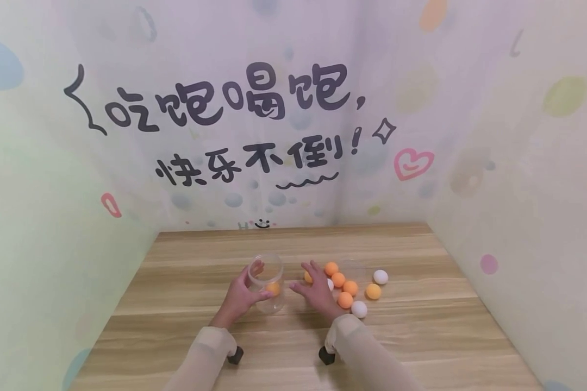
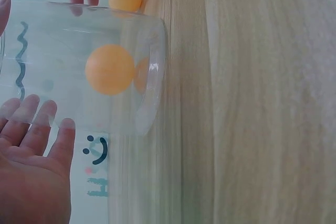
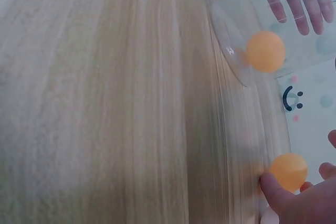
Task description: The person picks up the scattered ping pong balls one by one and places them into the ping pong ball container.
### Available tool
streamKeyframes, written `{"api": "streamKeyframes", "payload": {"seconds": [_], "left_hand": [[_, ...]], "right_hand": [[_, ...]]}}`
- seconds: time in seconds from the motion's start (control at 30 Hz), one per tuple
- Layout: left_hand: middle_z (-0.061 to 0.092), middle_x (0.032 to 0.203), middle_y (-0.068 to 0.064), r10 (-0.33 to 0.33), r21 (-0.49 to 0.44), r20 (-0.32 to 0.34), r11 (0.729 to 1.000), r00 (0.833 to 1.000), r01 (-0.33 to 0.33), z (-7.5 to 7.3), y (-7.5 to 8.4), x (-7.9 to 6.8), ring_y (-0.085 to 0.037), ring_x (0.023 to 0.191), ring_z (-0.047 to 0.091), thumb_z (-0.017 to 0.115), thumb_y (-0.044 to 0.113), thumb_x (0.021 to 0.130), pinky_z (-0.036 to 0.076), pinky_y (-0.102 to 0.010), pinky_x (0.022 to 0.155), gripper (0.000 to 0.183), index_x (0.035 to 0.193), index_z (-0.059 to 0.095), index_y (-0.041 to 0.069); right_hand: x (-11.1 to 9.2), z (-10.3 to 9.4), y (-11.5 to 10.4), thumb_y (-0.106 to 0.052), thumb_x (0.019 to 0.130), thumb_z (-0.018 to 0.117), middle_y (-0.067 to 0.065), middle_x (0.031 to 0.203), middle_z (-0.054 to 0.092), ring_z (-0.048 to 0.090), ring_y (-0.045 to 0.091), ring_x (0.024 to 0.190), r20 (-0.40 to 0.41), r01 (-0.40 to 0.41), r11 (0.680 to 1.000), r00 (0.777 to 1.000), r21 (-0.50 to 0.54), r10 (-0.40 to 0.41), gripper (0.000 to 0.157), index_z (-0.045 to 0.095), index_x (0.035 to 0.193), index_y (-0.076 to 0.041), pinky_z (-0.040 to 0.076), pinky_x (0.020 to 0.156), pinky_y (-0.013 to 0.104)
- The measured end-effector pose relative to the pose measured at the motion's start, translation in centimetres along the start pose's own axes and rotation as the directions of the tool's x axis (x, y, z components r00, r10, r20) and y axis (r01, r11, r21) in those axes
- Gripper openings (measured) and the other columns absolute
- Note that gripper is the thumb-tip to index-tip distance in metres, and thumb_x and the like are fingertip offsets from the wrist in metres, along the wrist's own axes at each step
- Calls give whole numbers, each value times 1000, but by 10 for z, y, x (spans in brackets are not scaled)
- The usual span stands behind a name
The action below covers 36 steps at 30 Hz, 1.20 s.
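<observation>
A clear cylindrical jar (image 1: 266, 300) stands on the wooden table, its round mouth upward. My left hand (image 1: 243, 296) holds it from the left, thumb on the near side and fingers round the back. Inside, near the bottom, shows one orange ping-pong ball (image 2: 110, 70). To the right of the jar, my right hand (image 1: 319, 294) is spread, thumb pointing at the jar and nothing gripped. Its fingers partly cover an orange ball (image 1: 307, 276) and a white ball (image 1: 330, 284). In the right wrist view a fingertip overlaps an orange ball (image 3: 289, 171).
Several more orange balls (image 1: 344, 300) lie right of my right hand, with a white ball (image 1: 359, 309) and another white ball (image 1: 380, 277) among them. A faint clear rim (image 1: 353, 263) shows behind them. Printed curtains (image 1: 293, 206) border the table (image 1: 420, 336) at back and sides.
</observation>
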<state>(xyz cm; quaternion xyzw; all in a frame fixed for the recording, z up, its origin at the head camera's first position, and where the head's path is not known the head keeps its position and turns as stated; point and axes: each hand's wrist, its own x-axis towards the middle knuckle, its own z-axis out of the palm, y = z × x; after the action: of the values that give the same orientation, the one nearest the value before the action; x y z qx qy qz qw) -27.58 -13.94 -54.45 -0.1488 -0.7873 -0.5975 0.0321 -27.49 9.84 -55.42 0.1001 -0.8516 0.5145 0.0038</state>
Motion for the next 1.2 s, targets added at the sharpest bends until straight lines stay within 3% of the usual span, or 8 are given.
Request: {"api": "streamKeyframes", "payload": {"seconds": [0.43, 0.67, 1.0, 1.2], "left_hand": [[47, 146, -12, -25, -8, 3, 1000, 1000, 25, -1, 0, -1, -32, 135, 40, 86, 7, 72, 28, -53, 111, 89, 147, 39, 7], [48, 144, -12, -15, -6, -1, 1000, 1000, 15, 0, 1, -1, -32, 134, 42, 86, 6, 71, 28, -52, 111, 90, 147, 39, 5], [48, 144, -12, -14, -13, 4, 1000, 1000, 14, 0, 1, 0, -32, 134, 42, 86, 7, 72, 28, -53, 110, 87, 146, 40, 5], [47, 145, -12, -27, -16, 5, 999, 1000, 27, 0, 2, -1, -32, 135, 41, 86, 7, 72, 28, -53, 110, 88, 146, 40, 5]], "right_hand": [[-2, 2, 6, -57, 87, 64, 18, 154, 30, 29, 34, 140, 46, 54, 998, 998, -44, -52, 82, 41, 146, -4, 31, 109, 55], [-3, 2, 5, -38, 91, 67, 20, 153, 30, 27, 38, 140, 78, 56, 997, 996, -60, -52, 70, 42, 145, -1, 26, 110, 59], [-3, 4, 8, -46, 90, 66, 15, 154, 32, 26, 39, 140, 108, 16, 991, 994, -132, -1, 71, 45, 144, -5, 25, 109, 62], [-4, 5, 9, -33, 86, 74, 22, 152, 32, 27, 44, 138, 121, 60, 989, 992, -131, -44, 69, 47, 141, -2, 25, 107, 64]]}}
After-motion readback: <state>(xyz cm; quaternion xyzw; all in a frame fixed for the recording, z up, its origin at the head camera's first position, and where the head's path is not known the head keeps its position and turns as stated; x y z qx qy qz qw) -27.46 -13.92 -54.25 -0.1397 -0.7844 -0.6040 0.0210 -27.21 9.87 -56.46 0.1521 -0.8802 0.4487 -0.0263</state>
